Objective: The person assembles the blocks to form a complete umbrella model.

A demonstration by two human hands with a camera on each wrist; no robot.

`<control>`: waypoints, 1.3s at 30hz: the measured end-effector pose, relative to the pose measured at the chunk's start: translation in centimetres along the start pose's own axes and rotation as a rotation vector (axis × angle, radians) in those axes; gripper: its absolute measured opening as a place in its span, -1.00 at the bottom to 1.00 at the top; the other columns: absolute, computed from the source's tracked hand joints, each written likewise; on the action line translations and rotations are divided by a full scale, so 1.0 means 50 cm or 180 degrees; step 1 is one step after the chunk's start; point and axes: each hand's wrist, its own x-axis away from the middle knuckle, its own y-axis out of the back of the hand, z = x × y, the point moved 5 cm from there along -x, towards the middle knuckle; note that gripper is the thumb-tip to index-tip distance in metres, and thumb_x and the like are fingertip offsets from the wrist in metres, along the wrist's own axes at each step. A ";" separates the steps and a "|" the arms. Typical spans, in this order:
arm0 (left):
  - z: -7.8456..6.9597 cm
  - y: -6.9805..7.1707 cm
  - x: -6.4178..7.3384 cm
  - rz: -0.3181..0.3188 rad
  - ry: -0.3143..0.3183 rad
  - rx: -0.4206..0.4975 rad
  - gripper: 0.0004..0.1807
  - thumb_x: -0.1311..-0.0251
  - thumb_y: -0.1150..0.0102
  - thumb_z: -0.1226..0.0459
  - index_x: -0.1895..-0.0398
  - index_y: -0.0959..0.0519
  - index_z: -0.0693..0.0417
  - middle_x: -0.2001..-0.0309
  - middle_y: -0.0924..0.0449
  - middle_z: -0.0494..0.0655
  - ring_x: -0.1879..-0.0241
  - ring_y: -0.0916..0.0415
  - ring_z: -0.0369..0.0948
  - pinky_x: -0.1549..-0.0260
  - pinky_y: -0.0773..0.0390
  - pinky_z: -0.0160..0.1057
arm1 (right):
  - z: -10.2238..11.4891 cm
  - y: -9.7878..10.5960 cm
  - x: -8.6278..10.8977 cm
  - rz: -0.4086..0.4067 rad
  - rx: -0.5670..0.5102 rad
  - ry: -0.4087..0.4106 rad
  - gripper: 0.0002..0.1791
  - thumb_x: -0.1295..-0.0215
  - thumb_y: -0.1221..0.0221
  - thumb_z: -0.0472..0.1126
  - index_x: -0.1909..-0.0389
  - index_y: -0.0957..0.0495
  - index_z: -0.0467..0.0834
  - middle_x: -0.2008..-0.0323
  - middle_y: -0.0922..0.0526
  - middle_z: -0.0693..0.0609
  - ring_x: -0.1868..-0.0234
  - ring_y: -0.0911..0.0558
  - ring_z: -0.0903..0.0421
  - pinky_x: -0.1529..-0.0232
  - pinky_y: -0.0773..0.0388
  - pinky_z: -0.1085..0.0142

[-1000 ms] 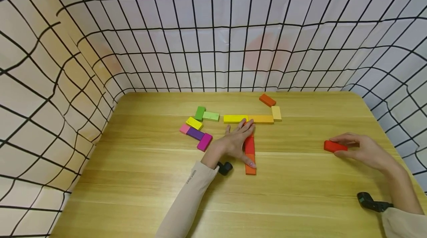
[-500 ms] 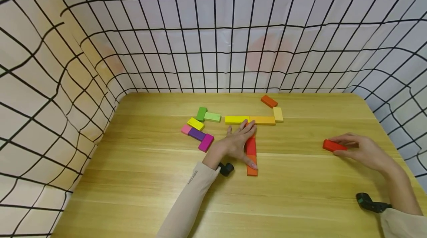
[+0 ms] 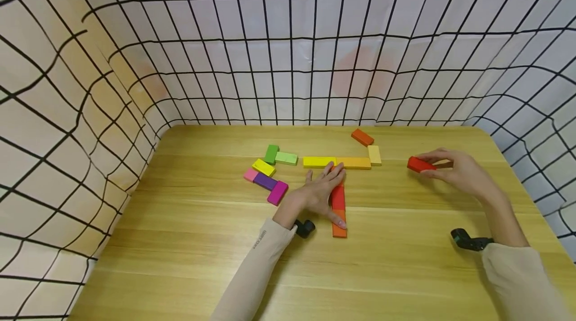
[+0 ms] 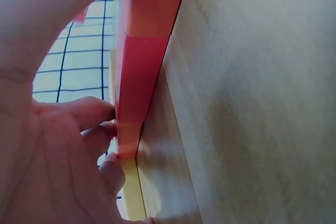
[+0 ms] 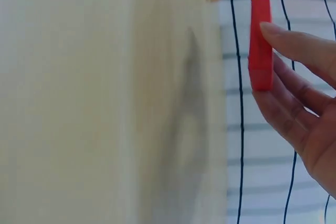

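Note:
My right hand [image 3: 461,171] pinches a red block [image 3: 418,164] between thumb and fingers, above the right part of the table. In the right wrist view the same red block [image 5: 261,51] shows lengthwise, the thumb on one face. My left hand [image 3: 314,197] lies spread over a line of blocks that runs toward the near side: a red block [image 3: 338,198], an orange block [image 3: 339,230] at the near end, and another orange block [image 4: 130,137] mostly under the fingers. Its thumb reaches the near orange block; the other fingertips touch the line's far part.
Beyond the left hand, a yellow block [image 3: 317,162], a light orange block [image 3: 354,163] and a cream block [image 3: 374,155] adjoin, with a loose orange-red block [image 3: 362,137] behind. Left stand green blocks [image 3: 271,154] and a yellow, pink, purple and magenta group [image 3: 265,181]. Wire mesh [image 3: 310,61] borders the table.
My right hand has carried the red block leftward and farther from me. The left hand has stayed in place on the line of blocks.

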 end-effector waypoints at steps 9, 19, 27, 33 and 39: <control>-0.004 0.003 0.003 0.0004 0.0037 -0.0036 0.51 0.12 -0.56 -0.29 -0.71 0.27 -0.08 -0.71 0.55 -0.26 -0.68 0.65 -0.18 -0.58 0.42 0.34 | 0.094 -0.035 -0.165 0.0070 -0.0100 -0.0038 -0.51 -0.37 -0.36 -0.07 -0.23 -0.63 -0.21 -0.17 -0.65 -0.28 -0.15 -0.64 -0.25 0.00 -0.66 0.35; -0.002 0.000 -0.002 0.0004 0.0058 -0.0107 0.50 0.12 -0.55 -0.31 -0.71 0.27 -0.11 -0.70 0.56 -0.28 -0.68 0.66 -0.19 -0.58 0.40 0.34 | 0.142 -0.094 -0.308 0.0156 -0.0415 0.0017 -0.55 -0.37 -0.35 -0.25 -0.22 -0.61 -0.34 -0.17 -0.64 -0.36 -0.17 -0.64 -0.24 -0.20 -0.62 -0.06; -0.001 0.002 -0.001 0.0019 0.0063 -0.0108 0.51 0.13 -0.56 -0.31 -0.71 0.26 -0.10 -0.71 0.55 -0.26 -0.68 0.65 -0.18 -0.58 0.39 0.36 | 0.149 -0.131 -0.372 0.0158 -0.0364 -0.0147 -0.54 -0.34 -0.38 -0.20 -0.20 -0.63 -0.30 -0.17 -0.65 -0.36 -0.20 -0.59 -0.28 -0.25 -0.54 -0.14; 0.002 0.003 -0.001 0.0006 0.0053 -0.0119 0.50 0.13 -0.55 -0.32 -0.71 0.26 -0.10 -0.71 0.54 -0.25 -0.68 0.64 -0.17 -0.57 0.36 0.37 | 0.151 -0.161 -0.399 0.0245 -0.0410 -0.0150 -0.57 -0.35 -0.36 -0.26 -0.19 -0.63 -0.33 -0.17 -0.65 -0.37 -0.18 -0.59 -0.26 -0.25 -0.52 -0.11; 0.003 0.003 -0.002 0.0008 0.0031 -0.0093 0.50 0.13 -0.54 -0.33 -0.71 0.25 -0.09 -0.71 0.54 -0.24 -0.68 0.65 -0.16 -0.57 0.35 0.38 | 0.147 -0.189 -0.414 0.0383 -0.0347 -0.0194 -0.58 -0.35 -0.36 -0.27 -0.18 -0.63 -0.34 -0.19 -0.63 -0.37 -0.25 -0.57 -0.28 -0.34 -0.48 -0.13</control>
